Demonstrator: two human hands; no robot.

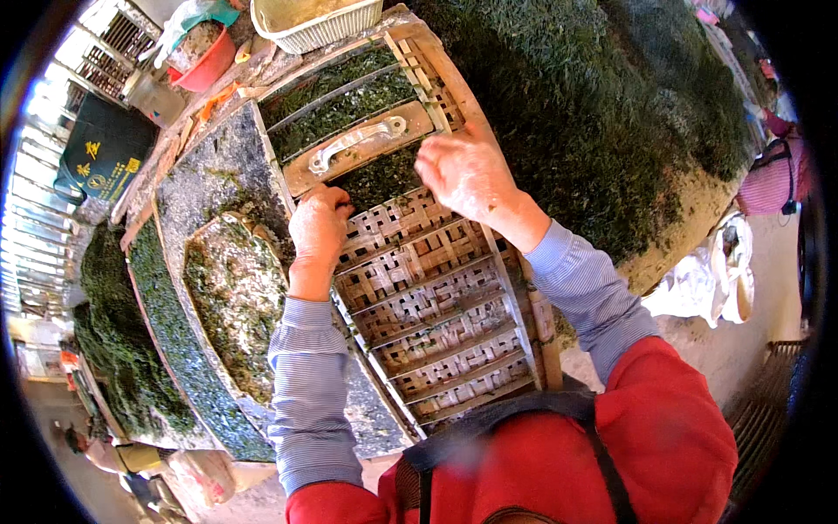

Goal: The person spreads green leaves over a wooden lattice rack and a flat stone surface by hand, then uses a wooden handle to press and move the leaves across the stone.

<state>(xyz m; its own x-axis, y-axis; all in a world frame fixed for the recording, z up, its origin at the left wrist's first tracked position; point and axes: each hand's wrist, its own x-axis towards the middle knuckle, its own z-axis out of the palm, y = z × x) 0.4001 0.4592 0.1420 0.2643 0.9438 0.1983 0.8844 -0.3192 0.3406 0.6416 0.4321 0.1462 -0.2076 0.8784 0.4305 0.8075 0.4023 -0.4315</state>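
Observation:
In front of me lies a woven bamboo rack (419,288) divided into rows by thin crosswise slats. Its far rows are packed with dark green shredded leafy material (349,113), and the near rows are bare weave. A wooden board with a metal pull handle (358,144) rests across the rack, just beyond a filled row. My left hand (319,225) is at the left edge of that row, fingers curled closed. Over the right end of the same row is my right hand (467,177), its fingers bent inward. What either hand pinches, if anything, is hidden.
A big green heap (594,113) fills the right side. To the left, a wooden-edged, many-sided tray (231,306) has green and pale bits. A pale plastic basket (314,24) and a red bowl (205,65) stand beyond. Another person in pink (772,179) is at far right.

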